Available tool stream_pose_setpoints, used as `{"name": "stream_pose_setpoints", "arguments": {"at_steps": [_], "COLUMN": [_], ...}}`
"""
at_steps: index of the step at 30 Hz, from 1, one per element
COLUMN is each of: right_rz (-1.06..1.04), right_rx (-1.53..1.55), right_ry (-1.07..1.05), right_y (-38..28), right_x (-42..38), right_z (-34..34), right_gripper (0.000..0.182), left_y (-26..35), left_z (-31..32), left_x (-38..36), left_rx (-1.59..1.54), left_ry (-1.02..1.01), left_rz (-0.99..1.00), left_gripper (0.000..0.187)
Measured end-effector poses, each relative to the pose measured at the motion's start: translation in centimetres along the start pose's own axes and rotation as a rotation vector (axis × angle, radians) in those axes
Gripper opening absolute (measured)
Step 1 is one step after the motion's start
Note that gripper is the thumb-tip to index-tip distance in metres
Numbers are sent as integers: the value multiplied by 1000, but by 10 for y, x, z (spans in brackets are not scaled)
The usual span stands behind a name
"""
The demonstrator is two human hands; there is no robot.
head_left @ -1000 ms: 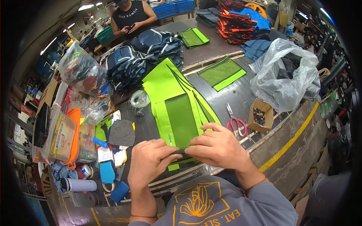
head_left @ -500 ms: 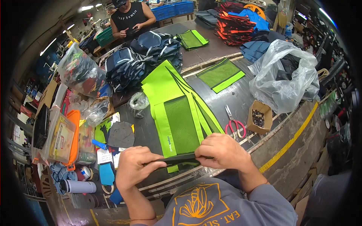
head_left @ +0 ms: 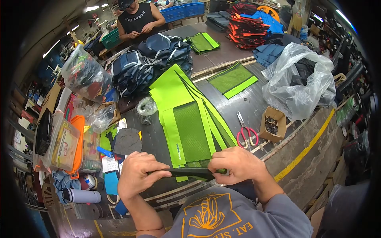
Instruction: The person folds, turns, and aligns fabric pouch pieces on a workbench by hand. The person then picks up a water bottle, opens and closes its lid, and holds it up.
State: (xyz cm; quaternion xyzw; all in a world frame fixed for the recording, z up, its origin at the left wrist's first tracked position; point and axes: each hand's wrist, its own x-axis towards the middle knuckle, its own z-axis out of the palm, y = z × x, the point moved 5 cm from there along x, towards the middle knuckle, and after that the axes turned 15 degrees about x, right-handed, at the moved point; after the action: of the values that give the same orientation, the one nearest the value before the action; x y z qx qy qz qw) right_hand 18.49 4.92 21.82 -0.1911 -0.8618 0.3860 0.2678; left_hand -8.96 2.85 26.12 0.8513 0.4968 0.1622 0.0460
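Two hands pinch one black strip at lower centre of the frame. Left hand closed, thumb and fingers on the strip's left end; right hand closed on its right end, a bit of green showing by the fingertips. Strip runs roughly level between them, just below the green stack at centre. Stack is fanned out on the counter, dark mesh panel on top, small print along its lower left side.

Right of the stack: scissors, pink handles toward the bottom, blades up. Beside them an open cardboard box with small dark bits inside. Clear bag above the box, dark stuff in it. Green mesh piece flat at upper centre-right, another green pile further up.

Left of the stack: small clear roll, grey cloth, blue clip; bottle lying at lower left. Navy pile upper centre-left, a second person behind it, hands together.
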Motion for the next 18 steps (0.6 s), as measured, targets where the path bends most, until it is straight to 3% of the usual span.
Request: {"name": "stream_pose_setpoints", "arguments": {"at_steps": [6, 9, 14, 17, 18], "right_rz": [30, 16, 66, -27, -26], "right_rx": [137, 2, -42, -43, -43], "right_ry": [106, 239, 293, 642, 644], "right_y": [6, 5, 23, 26, 32], "right_x": [-8, -1, -6, -19, -22], "right_z": [-6, 0, -12, -34, -33], "right_gripper": [22, 23, 28, 26, 26], "left_y": [3, 27, 43, 40, 41], "left_z": [7, 5, -11, -8, -2], "left_x": [2, 19, 31, 32, 32], "left_rx": [16, 54, 233, 181, 181], "left_ry": [29, 204, 387, 493, 492], "left_rz": [-34, 64, 47, -69, -67], "left_gripper": [21, 21, 22, 18, 18]}}
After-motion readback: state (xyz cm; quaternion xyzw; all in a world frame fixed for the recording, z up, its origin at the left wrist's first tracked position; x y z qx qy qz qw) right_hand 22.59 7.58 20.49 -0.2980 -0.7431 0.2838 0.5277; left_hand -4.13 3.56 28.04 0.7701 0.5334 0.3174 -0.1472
